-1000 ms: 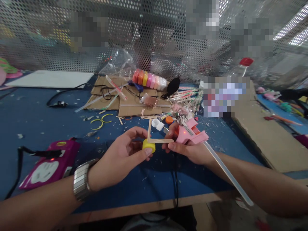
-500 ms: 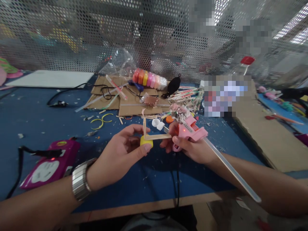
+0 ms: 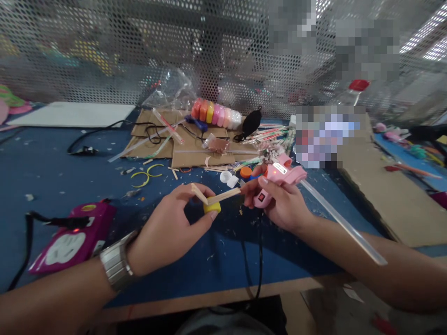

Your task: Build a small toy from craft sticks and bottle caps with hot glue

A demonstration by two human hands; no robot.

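Note:
My left hand [image 3: 174, 223] is closed on a small yellow block [image 3: 212, 207], pinched between thumb and fingers. Two pale wooden strips [image 3: 223, 196] stand out from the block's top in a V shape; the longer one reaches toward my right hand. A pink hot glue gun [image 3: 279, 176] is in my right hand [image 3: 279, 200], with an orange light lit on its side. From its back a long clear glue stick [image 3: 344, 223] slants down over my forearm. Fingertips of my right hand are close to the longer strip's end; whether they touch it I cannot tell.
A purple power box [image 3: 75, 237] with a plugged cable lies at left. Cardboard sheets [image 3: 199, 156], wrapped coloured clay pots [image 3: 216, 114], white caps [image 3: 228, 178], an orange cap [image 3: 246, 171] and yellow rings [image 3: 146, 176] sit behind my hands. Perforated metal mesh [image 3: 122, 56] rises at the back.
The yellow block and strips have turned in my left hand, the upright strip now leaning left. My right hand has moved slightly up and right with the glue gun.

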